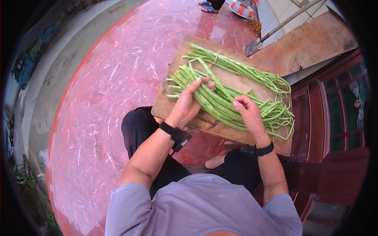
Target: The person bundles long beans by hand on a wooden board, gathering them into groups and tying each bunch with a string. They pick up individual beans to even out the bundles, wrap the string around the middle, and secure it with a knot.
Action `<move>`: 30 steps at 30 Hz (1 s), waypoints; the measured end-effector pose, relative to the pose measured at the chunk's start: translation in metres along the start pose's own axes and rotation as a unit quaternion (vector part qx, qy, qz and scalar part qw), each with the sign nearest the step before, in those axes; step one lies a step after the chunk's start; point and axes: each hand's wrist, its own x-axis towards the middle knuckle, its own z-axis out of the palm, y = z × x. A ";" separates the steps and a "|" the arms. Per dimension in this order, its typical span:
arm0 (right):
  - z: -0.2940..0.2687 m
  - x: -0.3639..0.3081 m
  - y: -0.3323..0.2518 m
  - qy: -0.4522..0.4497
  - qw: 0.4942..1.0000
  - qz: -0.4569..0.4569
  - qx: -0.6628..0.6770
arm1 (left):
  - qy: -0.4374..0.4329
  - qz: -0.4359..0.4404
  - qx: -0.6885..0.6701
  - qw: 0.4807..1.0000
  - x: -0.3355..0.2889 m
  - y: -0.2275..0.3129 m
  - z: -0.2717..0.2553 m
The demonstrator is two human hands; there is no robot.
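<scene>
A loose bunch of green long beans (pixel 214 103) lies along the near side of a wooden board (pixel 167 104). My left hand (pixel 188 103) is wrapped round the bunch near its left end, thumb on top and fingertips showing behind it. Over the right part of the same beans is my right hand (pixel 250 115), its thumb and forefinger pinched together; whatever is between them is too small to make out. Farther back on the board rests a second bundle of long beans (pixel 240 67), bound near its left end with a thin pale tie. The beans' thin ends curl together at the right.
A shovel (pixel 254 47) leans by a wooden sheet (pixel 303 45) at the back right. Dark red doors (pixel 307 118) stand close on the right. A person's feet in blue sandals (pixel 210 8) show at the top, near a red-and-white basin (pixel 241 10). Red floor (pixel 106 86) spreads left.
</scene>
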 end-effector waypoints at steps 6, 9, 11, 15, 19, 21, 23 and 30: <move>0.015 -0.005 -0.001 0.055 0.992 -0.075 -0.087 | -0.019 0.032 0.048 0.998 -0.007 0.001 0.010; 0.017 -0.008 -0.007 0.037 0.974 -0.122 -0.187 | -0.046 0.041 0.029 0.998 -0.012 0.003 0.018; 0.017 -0.007 -0.004 0.043 0.975 -0.126 -0.178 | -0.078 0.033 0.043 0.995 -0.014 0.003 0.019; 0.017 -0.005 -0.004 0.046 0.972 -0.147 -0.179 | -0.086 0.025 0.033 0.995 -0.014 0.003 0.020; 0.017 -0.005 -0.009 0.030 0.970 -0.125 -0.205 | -0.077 -0.001 0.016 0.997 -0.008 -0.001 0.006; 0.016 -0.006 -0.011 0.001 0.965 -0.123 -0.230 | -0.081 -0.007 0.023 0.996 -0.006 -0.003 0.006; 0.009 -0.002 -0.013 -0.001 0.956 -0.122 -0.267 | -0.008 0.057 0.026 0.998 -0.005 -0.007 0.010; -0.007 0.049 -0.006 0.050 0.882 -0.208 -0.420 | 0.078 0.055 0.071 0.993 -0.007 -0.005 0.017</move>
